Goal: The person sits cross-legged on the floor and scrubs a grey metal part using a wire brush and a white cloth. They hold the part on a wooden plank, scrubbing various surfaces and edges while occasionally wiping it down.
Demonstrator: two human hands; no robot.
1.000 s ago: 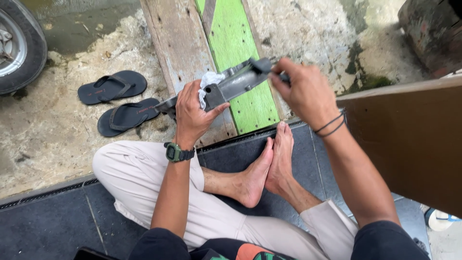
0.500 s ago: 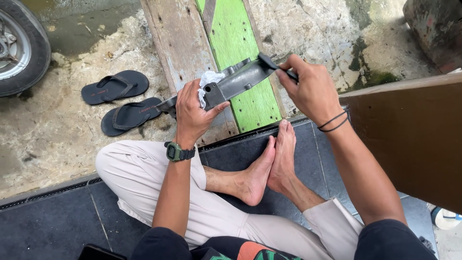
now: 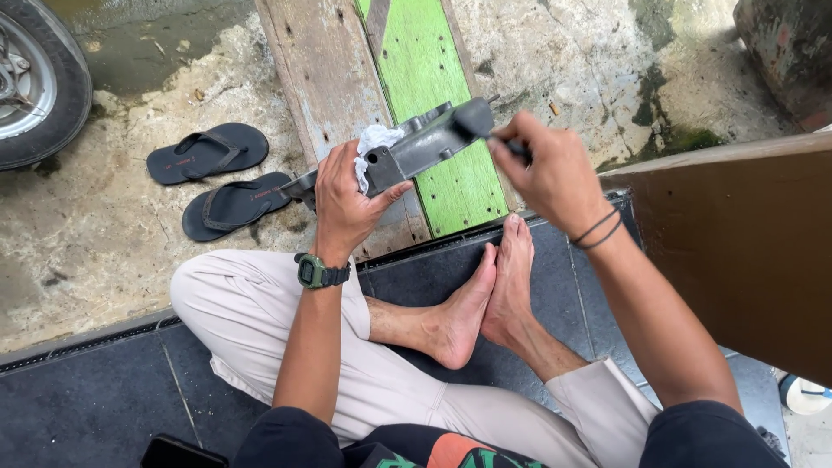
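While gripped at both ends, the work sits at the middle of the view, so the lines below start from it and move outward.

Held part: a grey cast-metal machine part (image 3: pixel 425 143) with bolt holes, held up above the boards, tilted so that its far end is higher.
Cloth: a crumpled white rag (image 3: pixel 374 143), pressed against the near end of the metal part, under the left thumb.
Left hand: the left hand (image 3: pixel 342 204) is clamped around the lower end of the metal part and the rag, fingers wrapped beneath, thumb on top; a dark green digital wristwatch (image 3: pixel 316 271) sits on that wrist.
Right hand: the right hand (image 3: pixel 550 173) is closed on a thin dark tool (image 3: pixel 507 143), its tip touching the upper end of the metal part; what kind of tool it is cannot be told. Thin black bands (image 3: pixel 598 230) circle that wrist.
Beneath: a bright green painted plank (image 3: pixel 433 69) lies beside a weathered grey wooden plank (image 3: pixel 325 78), both running away from the person.
Person: seated cross-legged in beige trousers (image 3: pixel 251 303), bare feet (image 3: pixel 485 295) together on a dark tiled floor (image 3: pixel 78 399).
Left of the planks: a pair of black rubber flip-flops (image 3: pixel 221 178) on rough concrete ground (image 3: pixel 95 243), and a wheel with a black tyre (image 3: pixel 39 78) at the edge.
Right: a brown flat wooden panel (image 3: pixel 745 251), close to the right forearm.
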